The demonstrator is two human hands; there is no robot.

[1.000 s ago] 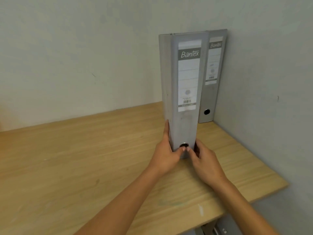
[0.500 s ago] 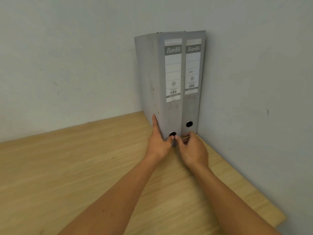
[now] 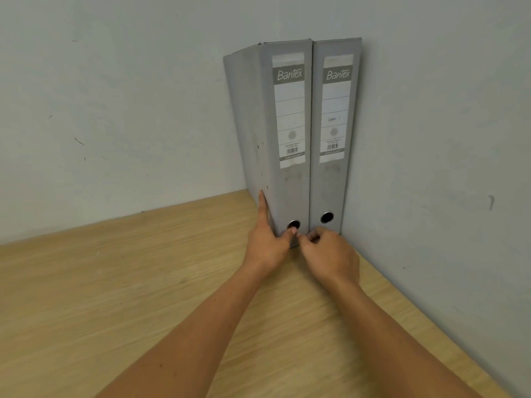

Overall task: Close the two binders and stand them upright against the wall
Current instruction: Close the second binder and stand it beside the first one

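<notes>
Two grey Bantex binders stand closed and upright in the corner, side by side, spines facing me. The right binder (image 3: 333, 182) touches the right wall. The left binder (image 3: 290, 191) stands flush against it. My left hand (image 3: 268, 239) holds the left binder's lower left edge, forefinger flat on its cover and thumb by the spine's finger hole. My right hand (image 3: 330, 257) sits at the foot of the two spines, its fingers curled; whether they pinch the left binder's lower edge is hidden.
The wooden desk (image 3: 129, 282) stretches to the left and toward me. A pale wall (image 3: 115, 110) runs behind and another wall (image 3: 445, 168) closes the right side, meeting in the corner behind the binders.
The left binder has slid back from nearer me into the corner until it stands level with the right binder. Both hands travelled with it.
</notes>
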